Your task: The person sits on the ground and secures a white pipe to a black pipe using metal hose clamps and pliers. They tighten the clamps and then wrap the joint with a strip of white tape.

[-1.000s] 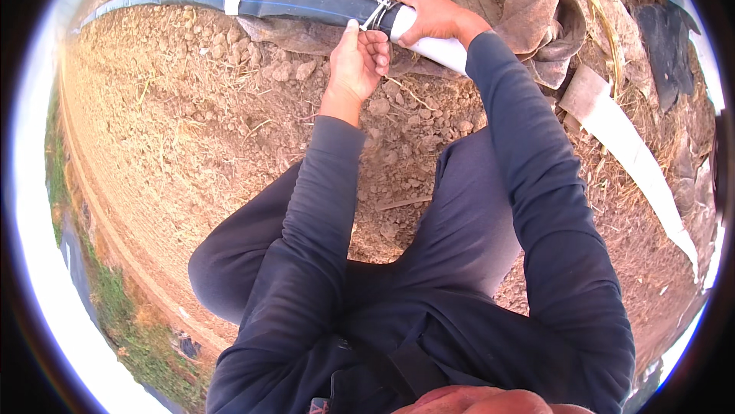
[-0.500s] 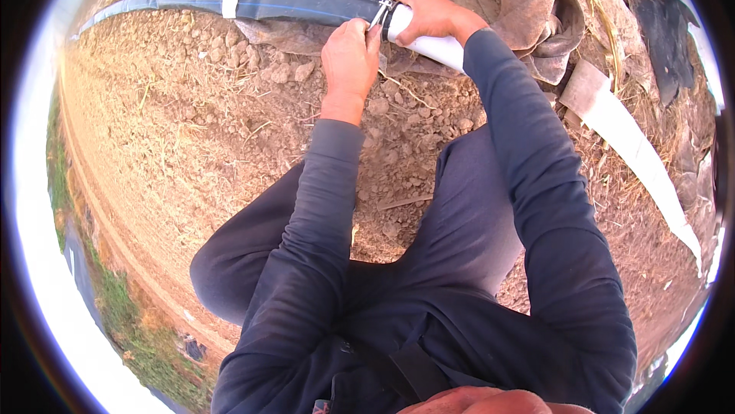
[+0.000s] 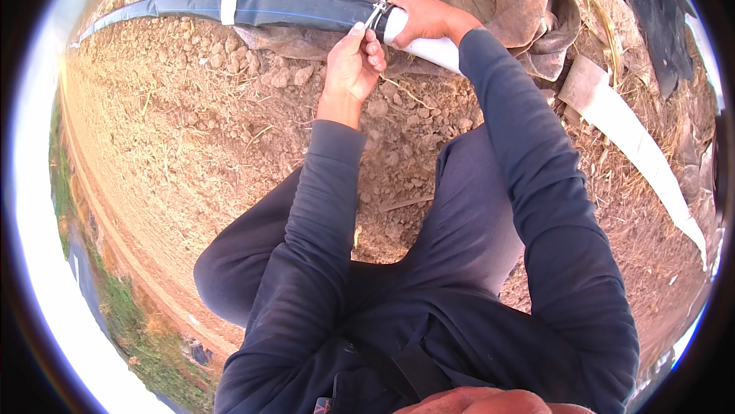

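Black hose [image 3: 306,9], right end: left hand [image 3: 351,66] pinched on metal tie [image 3: 379,8] (tightening, seemingly), right hand [image 3: 425,17] curled round white pipe [image 3: 436,53]. Next pull wants pipe steady.

No legible lettering, numbers or signs.

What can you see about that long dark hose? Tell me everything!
The long dark hose looks like bendy plastic, lightly creased, with thin blue lines along it. It lies on the ground, curving in this wide view, partly beside brown cloth. A white band circles it. Its right end meets a white pipe near a silvery fastening, which the left grip pinches.
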{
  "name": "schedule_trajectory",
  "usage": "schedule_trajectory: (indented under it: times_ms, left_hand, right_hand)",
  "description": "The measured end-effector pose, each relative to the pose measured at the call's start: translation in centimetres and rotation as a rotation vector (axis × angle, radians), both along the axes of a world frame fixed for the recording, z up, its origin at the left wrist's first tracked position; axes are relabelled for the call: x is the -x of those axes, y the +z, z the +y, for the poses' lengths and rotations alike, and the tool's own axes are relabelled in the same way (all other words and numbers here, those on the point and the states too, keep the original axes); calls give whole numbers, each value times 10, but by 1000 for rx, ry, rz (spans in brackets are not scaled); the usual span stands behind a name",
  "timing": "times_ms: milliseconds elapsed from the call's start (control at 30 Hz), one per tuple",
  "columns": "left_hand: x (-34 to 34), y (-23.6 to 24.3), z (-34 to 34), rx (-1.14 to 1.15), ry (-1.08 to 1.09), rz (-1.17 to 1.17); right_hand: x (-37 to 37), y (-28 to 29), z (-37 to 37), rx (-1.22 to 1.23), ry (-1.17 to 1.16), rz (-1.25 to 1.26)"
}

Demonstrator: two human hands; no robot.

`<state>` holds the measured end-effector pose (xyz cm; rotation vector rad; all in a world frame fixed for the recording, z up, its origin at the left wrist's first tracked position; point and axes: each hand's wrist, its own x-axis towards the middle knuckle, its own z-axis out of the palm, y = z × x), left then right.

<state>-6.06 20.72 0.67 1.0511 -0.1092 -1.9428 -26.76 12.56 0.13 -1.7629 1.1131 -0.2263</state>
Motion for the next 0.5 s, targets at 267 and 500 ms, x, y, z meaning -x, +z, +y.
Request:
schedule_trajectory:
  times_ms: [267,500]
  left_hand:
    - [10,7,6,349,-183,-898]
    - [0,3,-1,71,-87,-16]
  right_hand:
    - [0,-1,-1,13,-7,0]
    - [0,0,-1,-34,-8,-34]
